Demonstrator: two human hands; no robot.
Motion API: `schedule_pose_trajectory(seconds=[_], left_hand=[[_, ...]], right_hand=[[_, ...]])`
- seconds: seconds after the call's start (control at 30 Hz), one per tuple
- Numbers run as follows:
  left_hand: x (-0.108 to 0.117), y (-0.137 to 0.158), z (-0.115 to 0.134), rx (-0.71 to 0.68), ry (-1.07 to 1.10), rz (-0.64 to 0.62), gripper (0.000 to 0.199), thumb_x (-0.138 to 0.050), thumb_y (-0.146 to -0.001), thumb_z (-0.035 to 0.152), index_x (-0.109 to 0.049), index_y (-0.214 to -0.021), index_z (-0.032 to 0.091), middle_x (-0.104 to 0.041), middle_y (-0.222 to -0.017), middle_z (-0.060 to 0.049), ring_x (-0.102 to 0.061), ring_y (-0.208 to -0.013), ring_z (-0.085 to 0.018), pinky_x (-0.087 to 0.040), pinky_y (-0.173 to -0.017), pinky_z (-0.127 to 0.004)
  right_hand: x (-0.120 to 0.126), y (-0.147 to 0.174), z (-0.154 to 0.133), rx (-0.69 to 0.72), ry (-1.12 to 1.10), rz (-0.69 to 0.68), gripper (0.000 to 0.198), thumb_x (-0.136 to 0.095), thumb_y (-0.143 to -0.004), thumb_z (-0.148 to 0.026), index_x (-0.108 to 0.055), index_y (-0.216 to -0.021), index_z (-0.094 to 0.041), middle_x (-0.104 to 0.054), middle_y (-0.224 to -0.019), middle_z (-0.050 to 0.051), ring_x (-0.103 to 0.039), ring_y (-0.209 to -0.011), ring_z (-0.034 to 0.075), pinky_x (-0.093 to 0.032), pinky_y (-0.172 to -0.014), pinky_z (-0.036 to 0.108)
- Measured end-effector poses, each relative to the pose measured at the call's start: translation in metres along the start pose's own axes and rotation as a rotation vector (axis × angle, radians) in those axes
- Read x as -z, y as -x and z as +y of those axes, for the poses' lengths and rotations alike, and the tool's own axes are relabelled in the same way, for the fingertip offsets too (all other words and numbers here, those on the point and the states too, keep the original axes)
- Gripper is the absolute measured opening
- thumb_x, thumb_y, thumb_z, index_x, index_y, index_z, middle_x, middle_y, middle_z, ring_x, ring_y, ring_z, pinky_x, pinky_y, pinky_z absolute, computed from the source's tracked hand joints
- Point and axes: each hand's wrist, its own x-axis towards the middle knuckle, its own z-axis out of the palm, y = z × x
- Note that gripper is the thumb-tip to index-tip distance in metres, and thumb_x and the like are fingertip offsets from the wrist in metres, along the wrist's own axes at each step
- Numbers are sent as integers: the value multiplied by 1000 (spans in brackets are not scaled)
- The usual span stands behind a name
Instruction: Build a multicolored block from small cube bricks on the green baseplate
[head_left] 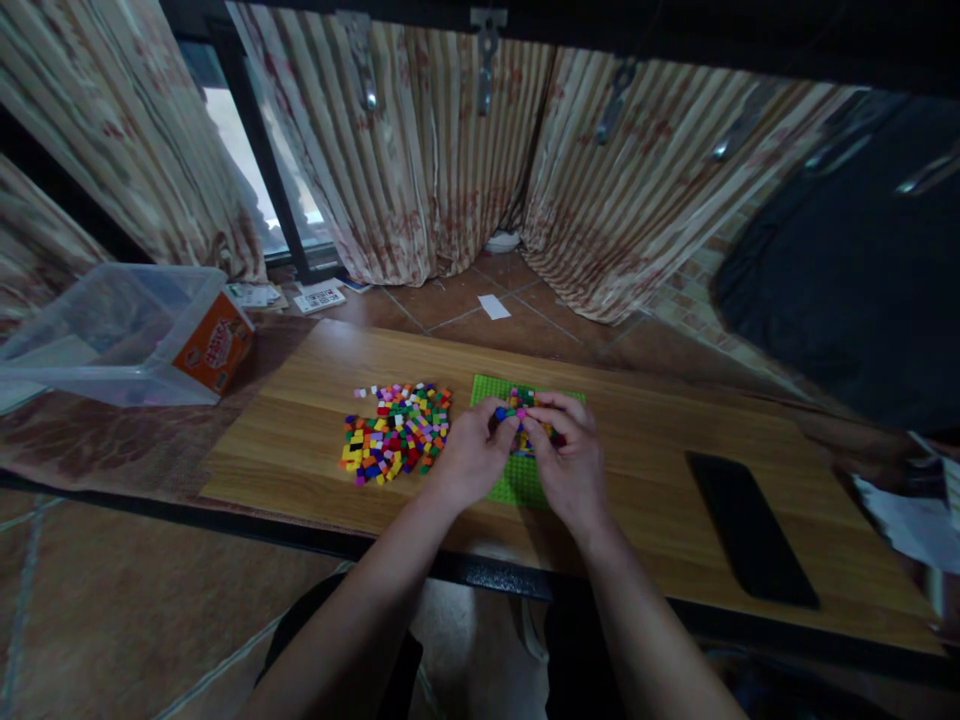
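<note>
Over a green studded baseplate (517,485), my two hands meet at a short row of small toy bricks (511,412) in blue, green and pink. My left hand (474,450) is closed with thumb and finger at the blue end. At the pink end, my right hand (568,450) pinches with thumb and fingers. Other coloured bricks (523,443) sit on the baseplate under and between the hands, partly hidden by them. Left of the baseplate, a loose pile of small multicoloured bricks (397,430) is spread on the wooden board (300,430).
A clear plastic bin (112,385) with an orange label stands at the left. On the board's right side lies a black flat slab (750,525), perhaps a phone. Papers (904,520) are at the far right. Striped curtains (420,150) hang behind; a dark cloth-like shape (847,270) is at upper right.
</note>
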Motion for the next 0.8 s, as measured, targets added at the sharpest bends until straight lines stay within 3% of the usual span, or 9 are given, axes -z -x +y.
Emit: schedule_pose_trajectory(seconds=[0.3,0.6,0.8], left_hand=[[-9,5,7,-39,-165,128,13,-52,-88,24,-60,-78,19,-56,-65,2,-52,-60,-13,-38,-57,-22],[2,0,-3,138,77,124,18,-60,-85,31,-57,-73,19,-57,-59,2,-60,-55,-14,-43,-50,-22],[7,-2,1,213,183,92,18,-59,-86,30,-57,-74,17,-59,-60,2,-60,-49,-12,-42,-44,-20]], right_hand=[[-5,4,-7,4,31,78,14,-59,-89,-30,-72,-84,-25,-67,-97,5,-58,-102,24,-45,-95,45],[15,-3,13,-23,81,131,16,-60,-89,-33,-74,-87,-25,-67,-101,6,-58,-103,24,-44,-94,45],[19,0,14,22,142,-25,18,-58,-90,-35,-75,-86,-28,-65,-108,5,-54,-106,25,-43,-96,47]])
